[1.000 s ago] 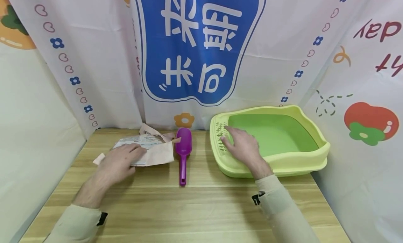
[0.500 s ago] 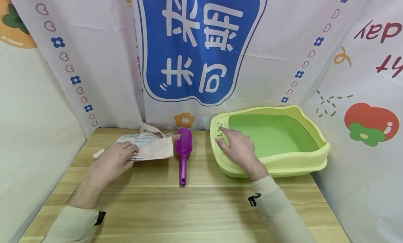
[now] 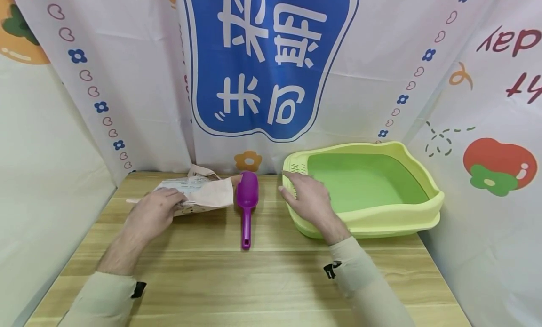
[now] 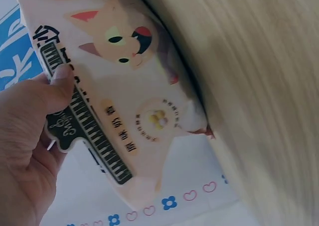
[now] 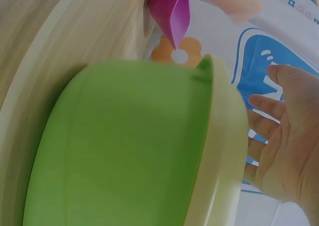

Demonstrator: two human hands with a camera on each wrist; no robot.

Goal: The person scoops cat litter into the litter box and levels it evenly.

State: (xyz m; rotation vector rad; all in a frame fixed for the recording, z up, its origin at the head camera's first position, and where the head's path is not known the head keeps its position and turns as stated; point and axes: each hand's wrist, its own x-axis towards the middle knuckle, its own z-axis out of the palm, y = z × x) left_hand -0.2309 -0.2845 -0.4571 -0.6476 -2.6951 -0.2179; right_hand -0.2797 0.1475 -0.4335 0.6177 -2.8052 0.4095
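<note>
My left hand [image 3: 153,210] grips the near edge of a pale pink bag [image 3: 216,195] with a cartoon cat on it, lying at the back left of the table. In the left wrist view the thumb [image 4: 62,84] presses a dark sealing clip with a piano-key pattern [image 4: 94,121] that lies across the bag; the other fingers are behind it. My right hand [image 3: 311,200] hovers, fingers spread and holding nothing, over the slotted left rim of a green litter box [image 3: 394,211]. Between the two lies a purple scoop [image 3: 247,193], its handle toward me.
A wooden table [image 3: 262,284] carries everything. Right behind it hangs a printed cloth [image 3: 152,101], and white cloth walls [image 3: 46,157] close in both sides. The bag's right corner reaches up to the scoop's head.
My left hand has raised the bag's near edge, so its printed underside shows. My right hand has slid left across the litter box rim. The scoop and litter box have stayed put.
</note>
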